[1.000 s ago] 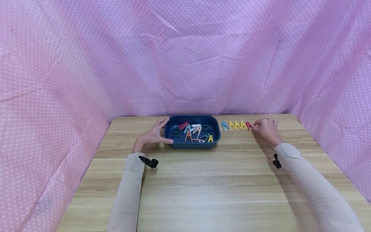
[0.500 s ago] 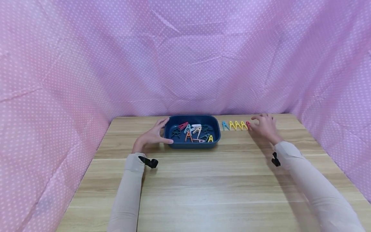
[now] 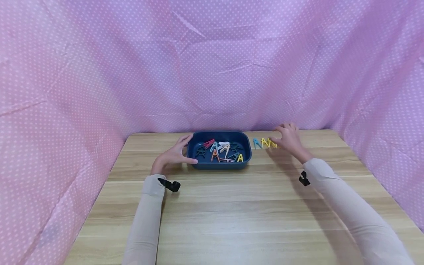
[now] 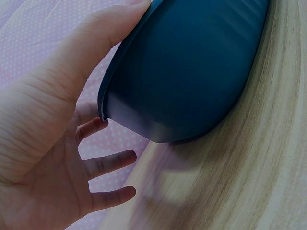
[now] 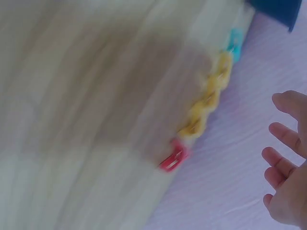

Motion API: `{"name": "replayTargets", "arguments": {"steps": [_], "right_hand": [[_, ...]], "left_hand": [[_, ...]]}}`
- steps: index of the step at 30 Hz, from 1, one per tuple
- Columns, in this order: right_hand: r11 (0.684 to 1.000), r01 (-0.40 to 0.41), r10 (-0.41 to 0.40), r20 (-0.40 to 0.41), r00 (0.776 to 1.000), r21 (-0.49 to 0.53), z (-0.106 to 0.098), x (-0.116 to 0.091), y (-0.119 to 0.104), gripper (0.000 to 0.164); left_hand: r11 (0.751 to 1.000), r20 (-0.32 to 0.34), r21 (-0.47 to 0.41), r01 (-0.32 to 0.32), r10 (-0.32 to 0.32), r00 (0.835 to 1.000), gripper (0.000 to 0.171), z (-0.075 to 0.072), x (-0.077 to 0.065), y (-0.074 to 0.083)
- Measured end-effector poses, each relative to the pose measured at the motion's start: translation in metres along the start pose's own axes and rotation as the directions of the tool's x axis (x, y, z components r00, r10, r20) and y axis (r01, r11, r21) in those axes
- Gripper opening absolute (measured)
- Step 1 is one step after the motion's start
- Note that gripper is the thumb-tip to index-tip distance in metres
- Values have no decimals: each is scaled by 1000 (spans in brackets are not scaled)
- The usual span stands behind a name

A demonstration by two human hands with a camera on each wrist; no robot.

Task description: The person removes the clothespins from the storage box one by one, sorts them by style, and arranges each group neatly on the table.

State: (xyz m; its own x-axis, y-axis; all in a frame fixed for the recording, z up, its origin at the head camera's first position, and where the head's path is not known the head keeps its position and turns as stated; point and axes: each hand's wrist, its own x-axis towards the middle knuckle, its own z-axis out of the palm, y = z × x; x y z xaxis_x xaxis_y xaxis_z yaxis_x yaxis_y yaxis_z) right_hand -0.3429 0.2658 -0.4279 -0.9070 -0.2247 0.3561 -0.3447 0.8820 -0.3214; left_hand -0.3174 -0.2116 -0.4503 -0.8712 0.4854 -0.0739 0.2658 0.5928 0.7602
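Right now, your left hand (image 3: 173,154) grips the left end of the tub (image 3: 221,166) at the centre of the head frame, its thumb (image 4: 108,33) on the rim; the left wrist view shows 2 fingers (image 4: 112,164) clear of the wall. Your right hand (image 3: 289,141), right of centre, holds nothing, its fingers loosely bent. In the right wrist view it sits apart from a row of clips: 1 blue clip (image 3: 257,143) at upper right, then 3 yellow clips (image 5: 209,99), then 1 red clip (image 5: 175,156) lowest. The head frame puts that row right of the tub, partly hidden by your hand. More clips (image 3: 215,155) lie jumbled inside the tub. Around everything, the table (image 3: 228,213) spans the lower half; dotted pink cloth (image 3: 212,73) fills the upper half.
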Motion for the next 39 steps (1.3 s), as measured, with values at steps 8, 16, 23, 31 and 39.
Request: {"name": "replayTargets", "arguments": {"steps": [8,16,23,31,39], "right_hand": [[994,110,-109,-36,993,24,4,10,-41,40],[977,203,-201,-33,979,72,8,15,-77,38],[972,223,-225,31,974,70,13,15,-101,36],[965,258,-263,135,955,53,18,14,-113,34],[945,326,-323,258,911,31,20,16,-117,34]], "left_hand": [[1000,1,0,-3,3,1000,118,0,-1,-1],[1000,-3,-10,2,-2,1000,119,-2,-2,-1],[1000,0,-12,6,-6,1000,119,-3,-3,0],[1000,1,-2,-3,3,1000,118,-2,-2,0],[1000,2,-9,-14,14,1000,118,-2,-1,1]]}}
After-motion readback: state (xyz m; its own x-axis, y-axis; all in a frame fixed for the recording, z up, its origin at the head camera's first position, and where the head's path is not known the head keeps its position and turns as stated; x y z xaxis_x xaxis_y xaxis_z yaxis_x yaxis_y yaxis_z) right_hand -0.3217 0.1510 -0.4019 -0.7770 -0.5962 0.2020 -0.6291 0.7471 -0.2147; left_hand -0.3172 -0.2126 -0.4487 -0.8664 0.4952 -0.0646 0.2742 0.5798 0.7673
